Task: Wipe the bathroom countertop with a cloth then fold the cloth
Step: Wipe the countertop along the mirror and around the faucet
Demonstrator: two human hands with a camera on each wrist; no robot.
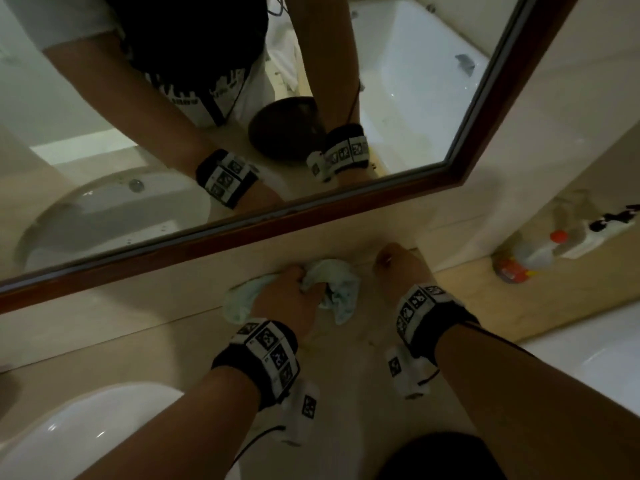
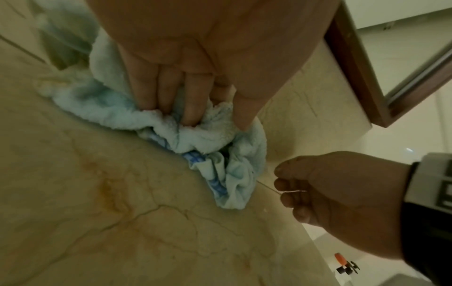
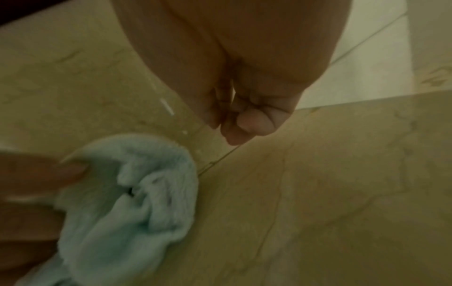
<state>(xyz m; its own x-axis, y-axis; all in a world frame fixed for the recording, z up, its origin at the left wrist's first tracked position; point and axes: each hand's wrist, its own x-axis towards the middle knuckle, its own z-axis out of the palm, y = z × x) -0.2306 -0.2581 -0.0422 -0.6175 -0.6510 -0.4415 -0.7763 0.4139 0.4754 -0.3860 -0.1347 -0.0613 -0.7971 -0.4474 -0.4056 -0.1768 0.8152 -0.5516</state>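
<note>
A crumpled light blue cloth (image 1: 341, 284) lies on the beige marble countertop (image 1: 346, 375), close to the backsplash under the mirror. My left hand (image 1: 299, 280) grips it from above, fingers dug into the folds (image 2: 190, 108). The cloth (image 2: 232, 174) bunches out past those fingers. My right hand (image 1: 389, 259) sits just right of the cloth with its fingers curled in a loose fist (image 2: 288, 189). It holds nothing that I can see, and its knuckles are near the counter's back seam (image 3: 234, 123). The cloth (image 3: 137, 203) lies apart from it, to the lower left.
A brown-framed mirror (image 1: 311, 216) runs along the wall behind the counter. A white sink basin (image 1: 86, 431) sits at the lower left. A spray bottle with an orange cap (image 1: 533, 254) lies at the far right. A white tub edge (image 1: 588, 358) borders the counter's right side.
</note>
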